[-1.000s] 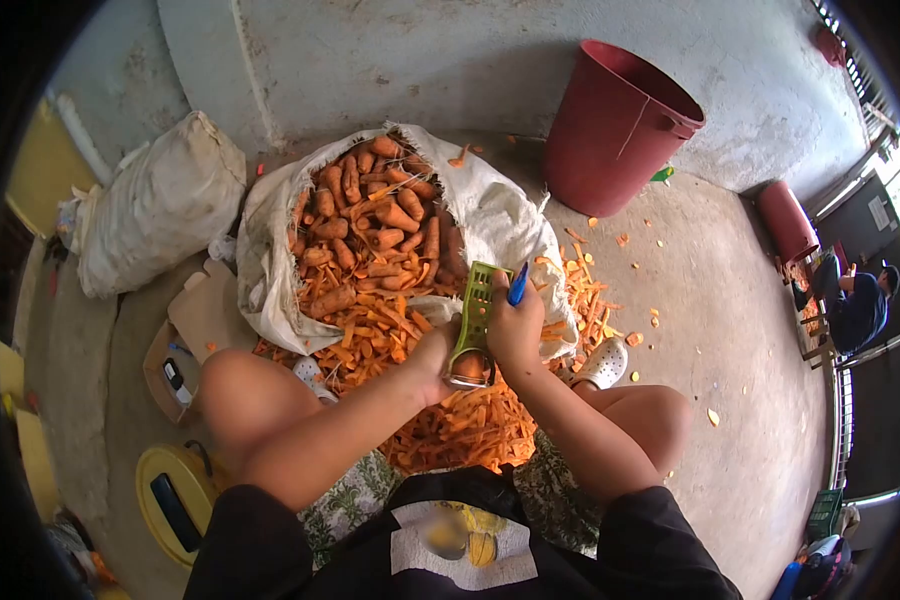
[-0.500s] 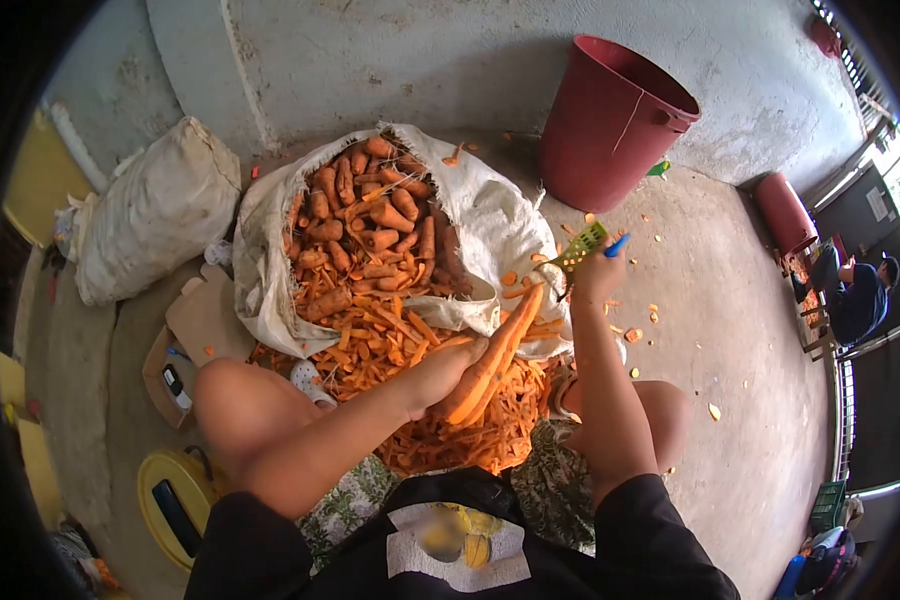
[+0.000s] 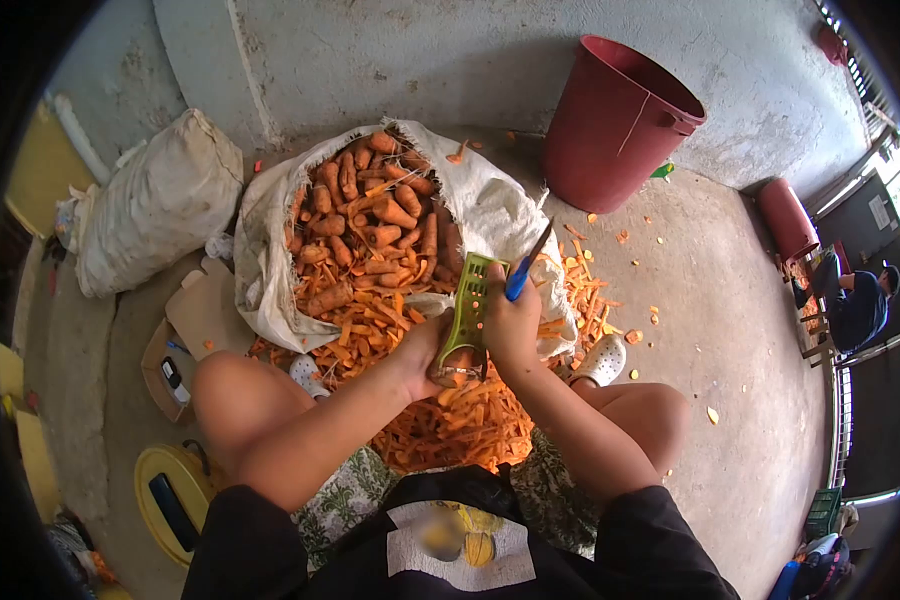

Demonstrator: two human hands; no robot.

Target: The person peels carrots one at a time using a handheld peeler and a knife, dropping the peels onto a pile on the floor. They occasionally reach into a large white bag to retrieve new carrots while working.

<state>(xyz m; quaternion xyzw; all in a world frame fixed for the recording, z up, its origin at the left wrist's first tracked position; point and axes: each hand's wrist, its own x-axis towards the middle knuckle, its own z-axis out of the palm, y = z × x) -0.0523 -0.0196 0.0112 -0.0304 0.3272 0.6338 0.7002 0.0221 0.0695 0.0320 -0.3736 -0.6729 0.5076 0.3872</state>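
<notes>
Left hand (image 3: pixel 422 358): grip closed around a carrot (image 3: pixel 455 379), which lies low between the two hands, above the heap of peelings (image 3: pixel 460 430). Much of the carrot is covered by the green peeler (image 3: pixel 468 305), so its full length cannot be told.

Right hand (image 3: pixel 511 318): grip closed on the green peeler and also on a blue-handled knife (image 3: pixel 517 281), its blade pointing up and away from the wearer. The peeler's lower end is over the carrot; whether its blade is touching the surface cannot be told.

Directly ahead, an open white sack (image 3: pixel 270 240) contains unpeeled carrots (image 3: pixel 380 235), with peelings spilling from its near edge down to the heap between the wearer's legs. A large red bin (image 3: pixel 615 130) stands upright by the wall, to the right of the open sack. To the left, a filled sack (image 3: pixel 160 205) leans by the wall; nearer are an open cardboard box (image 3: pixel 156 365) and a yellow lid (image 3: pixel 153 476) bearing a phone (image 3: pixel 175 512). Another person (image 3: pixel 860 308) sits far right, well apart.
</notes>
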